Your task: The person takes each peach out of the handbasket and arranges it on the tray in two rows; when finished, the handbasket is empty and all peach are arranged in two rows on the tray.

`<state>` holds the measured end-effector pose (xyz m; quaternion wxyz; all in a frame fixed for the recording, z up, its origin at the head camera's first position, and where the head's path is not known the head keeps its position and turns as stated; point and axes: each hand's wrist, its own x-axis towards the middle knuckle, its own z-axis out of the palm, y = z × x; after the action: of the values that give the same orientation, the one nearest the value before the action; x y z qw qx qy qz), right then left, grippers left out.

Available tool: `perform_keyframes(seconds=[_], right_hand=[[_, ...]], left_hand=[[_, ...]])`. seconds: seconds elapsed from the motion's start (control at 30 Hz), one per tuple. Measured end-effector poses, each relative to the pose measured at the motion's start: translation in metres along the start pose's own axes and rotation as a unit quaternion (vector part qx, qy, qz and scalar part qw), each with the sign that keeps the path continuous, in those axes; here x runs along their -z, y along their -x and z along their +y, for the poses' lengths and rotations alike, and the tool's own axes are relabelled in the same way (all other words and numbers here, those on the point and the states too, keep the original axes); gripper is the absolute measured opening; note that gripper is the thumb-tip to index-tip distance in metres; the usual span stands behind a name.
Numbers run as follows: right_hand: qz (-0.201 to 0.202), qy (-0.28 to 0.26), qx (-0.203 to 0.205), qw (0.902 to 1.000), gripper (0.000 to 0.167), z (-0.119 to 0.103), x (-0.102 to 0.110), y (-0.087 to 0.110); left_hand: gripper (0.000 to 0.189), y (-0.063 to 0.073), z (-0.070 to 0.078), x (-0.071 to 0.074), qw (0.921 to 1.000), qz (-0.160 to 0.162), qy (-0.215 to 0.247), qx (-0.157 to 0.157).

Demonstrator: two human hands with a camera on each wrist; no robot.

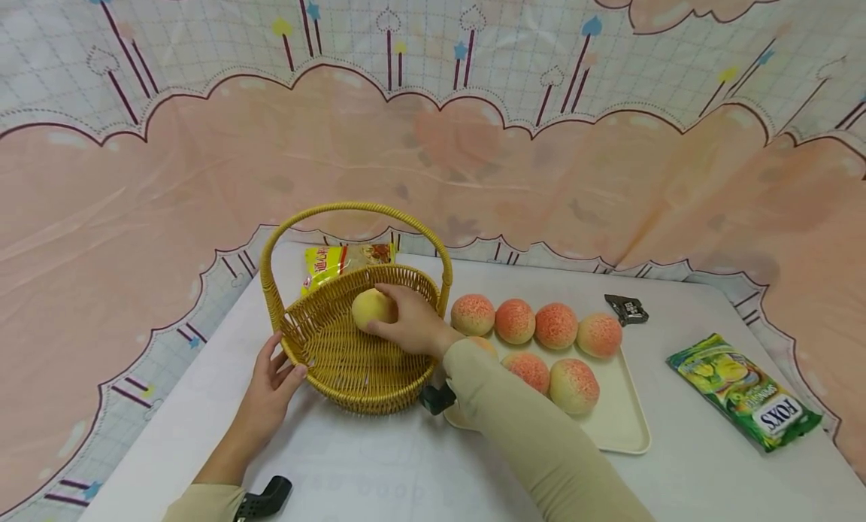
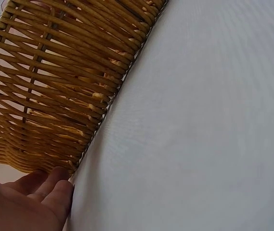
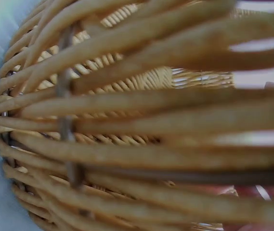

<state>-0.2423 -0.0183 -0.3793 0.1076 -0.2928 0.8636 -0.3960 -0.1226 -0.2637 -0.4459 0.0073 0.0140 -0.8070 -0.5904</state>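
A yellow woven basket (image 1: 365,390) with a tall arched handle stands on the white table. My left hand (image 1: 267,390) grips its left side, thumb at the rim and fingers against the outer wall; in the left wrist view, fingertips (image 2: 57,185) touch the weave low down near the tabletop. Reaching over the basket's right rim, my right hand (image 1: 413,323) holds a pale yellow peach (image 1: 370,309) inside the basket, between thumb and fingers. The basket's wall (image 3: 127,154) fills the right wrist view and mostly hides that hand.
Right of the basket, a cream tray (image 1: 625,424) bears several pink-speckled peaches (image 1: 556,326), partly covered by my right sleeve. A yellow snack packet (image 1: 325,266) lies behind the basket. Farther right are a small black packet (image 1: 625,309) and a green Fox's bag (image 1: 744,393). A patterned cloth hangs behind.
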Motion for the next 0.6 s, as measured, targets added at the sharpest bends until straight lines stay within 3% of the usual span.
perform_keyframes(seconds=[0.33,0.6], right_hand=[[0.007,0.003,0.008,0.9999,0.063,0.0025,-0.0025,-0.0035],[0.012,-0.003,-0.026,0.9996,0.062,0.0029,-0.0062,-0.0055]], left_hand=[[0.080,-0.0013,-0.0005,0.0001,1.0000,0.004,0.000,0.001],[0.080,-0.0006,0.0000,0.0000,1.0000,0.004,0.002,-0.003]])
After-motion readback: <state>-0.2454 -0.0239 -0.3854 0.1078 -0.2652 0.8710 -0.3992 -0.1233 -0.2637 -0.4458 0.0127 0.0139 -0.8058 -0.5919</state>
